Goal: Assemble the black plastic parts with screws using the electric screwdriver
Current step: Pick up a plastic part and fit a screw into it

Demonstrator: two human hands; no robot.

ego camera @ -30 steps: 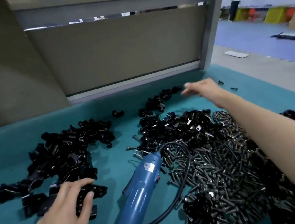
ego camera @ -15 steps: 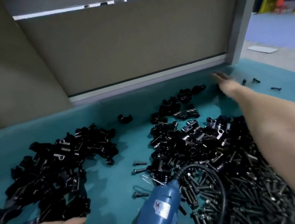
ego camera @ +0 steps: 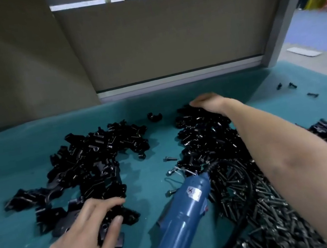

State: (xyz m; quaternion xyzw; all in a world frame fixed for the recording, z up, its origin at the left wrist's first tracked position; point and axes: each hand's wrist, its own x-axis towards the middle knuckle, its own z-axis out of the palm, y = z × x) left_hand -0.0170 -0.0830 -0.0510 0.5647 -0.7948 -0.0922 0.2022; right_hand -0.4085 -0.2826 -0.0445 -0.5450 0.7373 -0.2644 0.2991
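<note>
The teal table top [ego camera: 13, 162] ran out wide on every side of the blue electric screwdriver [ego camera: 181, 224]. Far behind the screwdriver a grey wall panel [ego camera: 165, 37] stood up and closed that edge. Far to the right of the screwdriver the table edge was open to the floor. A bare teal strip ran up the table just left of the screwdriver, between the heaps.

A big pile of screws [ego camera: 269, 203] lay right of the screwdriver, right up against it. A heap of black plastic parts [ego camera: 91, 164] lay left of the screwdriver. A second heap [ego camera: 204, 138] lay just behind it. The screwdriver lay flat, and its black cord [ego camera: 248, 185] looped over the screws.

The left hand [ego camera: 77, 246] was near the screwdriver, on its left. Its thumb and fingers pinched one black part [ego camera: 108, 228]. The right hand [ego camera: 208, 101] was far behind the screwdriver, bent down on the second heap. Its fingers were hidden, so I could not tell if it held anything.

One lone clip [ego camera: 154, 117] lay far behind the screwdriver, apart from both heaps. A loose screw [ego camera: 168, 158] lay on the bare strip.
</note>
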